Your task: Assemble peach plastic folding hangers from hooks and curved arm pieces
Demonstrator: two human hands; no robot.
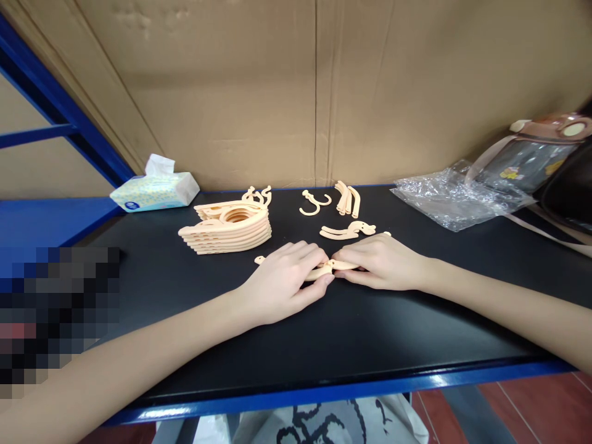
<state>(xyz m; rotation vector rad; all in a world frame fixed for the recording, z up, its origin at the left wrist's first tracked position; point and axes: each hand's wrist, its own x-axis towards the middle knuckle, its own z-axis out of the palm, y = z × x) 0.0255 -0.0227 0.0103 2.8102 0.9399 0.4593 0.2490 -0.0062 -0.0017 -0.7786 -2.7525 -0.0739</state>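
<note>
My left hand (289, 280) and my right hand (382, 262) are close together over the black tabletop, both closed on a cream plastic hanger piece (320, 272). A joint with a small hole shows between my fingertips, and the rest of the piece is partly hidden under my hands. Left of them sits a stack of folded cream hangers (226, 231). Behind my right hand lie two curved arms with a wavy end (345, 232). Farther back are loose hooks (314, 202) and several short curved arms (346, 198).
A tissue box (155, 191) stands at the back left. Crumpled clear plastic (457, 194) and a bottle with a strap (531, 154) are at the back right. Cardboard (259, 92) rises behind the table. A blue edge (333, 391) runs along the front.
</note>
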